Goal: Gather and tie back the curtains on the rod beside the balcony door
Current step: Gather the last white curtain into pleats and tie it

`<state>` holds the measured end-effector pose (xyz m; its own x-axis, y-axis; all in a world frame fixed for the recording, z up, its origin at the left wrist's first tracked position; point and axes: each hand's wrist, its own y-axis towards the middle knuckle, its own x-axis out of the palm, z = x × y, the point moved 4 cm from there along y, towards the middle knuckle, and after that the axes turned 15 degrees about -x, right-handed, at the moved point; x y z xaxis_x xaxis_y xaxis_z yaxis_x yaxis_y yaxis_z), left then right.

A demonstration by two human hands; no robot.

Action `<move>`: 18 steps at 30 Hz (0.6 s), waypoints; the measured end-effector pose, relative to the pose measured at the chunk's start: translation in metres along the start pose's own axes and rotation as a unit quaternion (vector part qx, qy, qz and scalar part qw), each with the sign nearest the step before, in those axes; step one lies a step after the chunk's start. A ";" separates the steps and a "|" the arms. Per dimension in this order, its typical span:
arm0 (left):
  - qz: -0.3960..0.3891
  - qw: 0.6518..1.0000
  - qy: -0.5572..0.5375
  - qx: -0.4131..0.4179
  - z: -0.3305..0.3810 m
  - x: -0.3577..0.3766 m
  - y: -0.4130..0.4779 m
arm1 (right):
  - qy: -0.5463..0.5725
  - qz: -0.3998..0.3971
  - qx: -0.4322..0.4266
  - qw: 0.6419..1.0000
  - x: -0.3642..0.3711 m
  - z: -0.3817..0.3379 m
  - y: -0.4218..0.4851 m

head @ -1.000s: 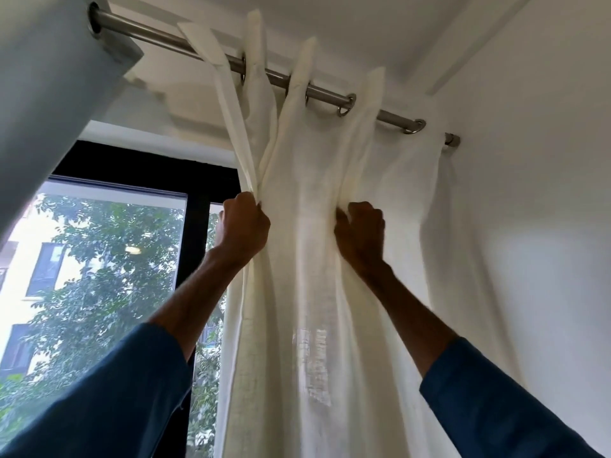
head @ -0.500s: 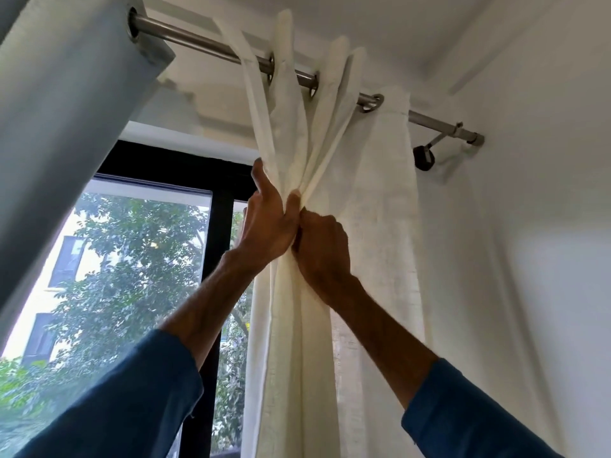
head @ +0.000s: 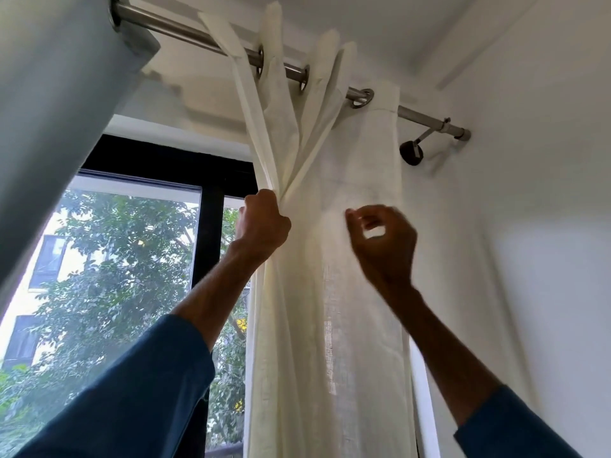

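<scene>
Right hand (head: 383, 251) motion-blurred; curtain (head: 330, 358) bottom cropped.

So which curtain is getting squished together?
The cream curtain by the wall: the left hand grips its folds in a bunch. The grey-blue curtain at the far left hangs untouched.
</scene>
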<state>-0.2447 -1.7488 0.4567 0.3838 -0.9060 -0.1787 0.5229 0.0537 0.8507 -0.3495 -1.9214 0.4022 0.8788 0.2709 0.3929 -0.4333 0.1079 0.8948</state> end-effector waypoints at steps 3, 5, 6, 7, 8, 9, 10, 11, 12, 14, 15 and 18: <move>0.002 1.000 0.008 0.006 0.001 -0.002 0.000 | -0.072 -0.052 0.243 0.966 -0.004 0.067 0.012; 0.001 1.000 0.012 0.012 0.002 -0.004 -0.001 | 0.001 -0.123 0.402 0.908 0.008 0.090 0.004; -0.001 1.000 0.014 0.012 0.001 -0.004 -0.001 | 0.054 -0.136 0.427 0.892 0.015 0.091 0.000; -0.001 1.000 0.015 0.012 0.001 -0.004 -0.001 | 0.097 -0.122 0.416 0.896 0.024 0.091 -0.001; -0.001 1.000 0.014 0.013 0.000 -0.004 0.000 | 0.109 -0.096 0.379 0.914 0.031 0.084 0.000; -0.001 1.000 0.013 0.015 -0.001 -0.003 0.000 | 0.097 -0.071 0.323 0.939 0.038 0.071 0.004; -0.004 1.000 0.012 0.019 -0.002 -0.002 0.001 | 0.061 -0.059 0.257 0.963 0.045 0.057 0.009; -0.007 1.000 0.012 0.023 -0.003 -0.001 0.003 | 0.028 -0.060 0.191 0.979 0.053 0.041 0.013; -0.012 0.999 0.009 0.029 -0.003 0.000 0.005 | 0.012 -0.074 0.135 0.988 0.062 0.022 0.018; -0.026 0.999 -0.007 0.030 -0.005 0.003 0.012 | 0.036 -0.100 0.075 0.991 0.079 -0.009 0.023; -0.033 0.999 -0.019 0.024 -0.007 0.003 0.015 | 0.048 -0.118 0.056 0.990 0.087 -0.021 0.025; -0.048 0.997 -0.055 0.004 -0.013 0.001 0.023 | 0.075 -0.153 0.018 0.985 0.103 -0.051 0.027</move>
<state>-0.2228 -1.7429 0.4700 0.2469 -0.9473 -0.2044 0.5462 -0.0382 0.8368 -0.2806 -1.8417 0.4560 0.9270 0.3685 0.0698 -0.1426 0.1741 0.9743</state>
